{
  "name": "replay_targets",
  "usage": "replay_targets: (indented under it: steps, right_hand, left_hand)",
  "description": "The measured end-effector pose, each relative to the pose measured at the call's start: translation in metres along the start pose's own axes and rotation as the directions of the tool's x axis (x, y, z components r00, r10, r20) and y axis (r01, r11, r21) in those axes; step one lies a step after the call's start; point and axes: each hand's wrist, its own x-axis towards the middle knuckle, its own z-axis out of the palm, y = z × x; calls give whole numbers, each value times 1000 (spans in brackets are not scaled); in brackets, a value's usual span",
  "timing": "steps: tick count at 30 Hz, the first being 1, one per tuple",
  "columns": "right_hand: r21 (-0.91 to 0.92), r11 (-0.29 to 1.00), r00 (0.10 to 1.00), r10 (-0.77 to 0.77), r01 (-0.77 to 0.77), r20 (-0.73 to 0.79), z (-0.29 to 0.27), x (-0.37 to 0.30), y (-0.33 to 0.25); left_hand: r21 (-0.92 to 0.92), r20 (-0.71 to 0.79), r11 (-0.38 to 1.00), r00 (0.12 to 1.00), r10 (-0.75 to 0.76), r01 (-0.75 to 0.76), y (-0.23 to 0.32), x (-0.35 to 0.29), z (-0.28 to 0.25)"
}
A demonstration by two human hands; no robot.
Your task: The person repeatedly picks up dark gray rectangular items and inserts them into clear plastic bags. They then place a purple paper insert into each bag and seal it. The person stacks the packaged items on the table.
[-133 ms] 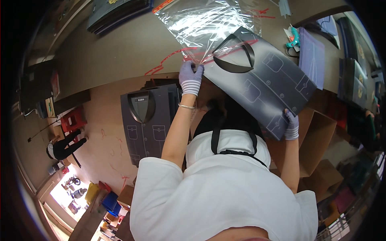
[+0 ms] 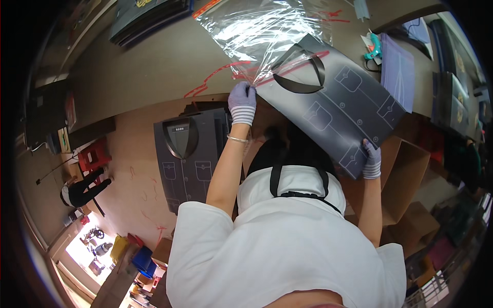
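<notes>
My left hand [image 2: 241, 98], in a striped purple glove, pinches the near edge of a clear plastic bag [image 2: 236, 38] with a red strip along its edge. My right hand [image 2: 372, 160], gloved alike, grips the lower right edge of a flat dark grey sleeve [image 2: 336, 100] printed like a buttoned shirt with pockets and a black collar. The sleeve lies tilted, its collar end at the bag's mouth. Clear film and the red strip lie across the collar. How far the collar reaches inside the bag is hard to tell.
Similar shirt-printed sleeves [image 2: 177, 161] stand stacked left of my body. The worktable [image 2: 149, 77] bears red marks, a teal tool [image 2: 375, 47] and purple sheets [image 2: 398, 72]. An open carton [image 2: 408, 179] sits at my right. Another person [image 2: 82, 190] is at far left.
My left thumb has closed in toward the fingers at the bag's edge, and that hand has dipped slightly. My right hand and the sleeve look almost unmoved.
</notes>
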Motion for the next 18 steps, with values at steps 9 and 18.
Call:
replay_targets:
  steps: [9,18]
  right_hand:
    - [-9,997,992,-76,76,-102,50,-23,4]
    - [-229,858,801,513,-460,309,19,26,98]
  left_hand:
    - [172,184,909,919,349,-379,59,-20,-13]
    - [-696,579,169,685,-442,698,-13,24,52]
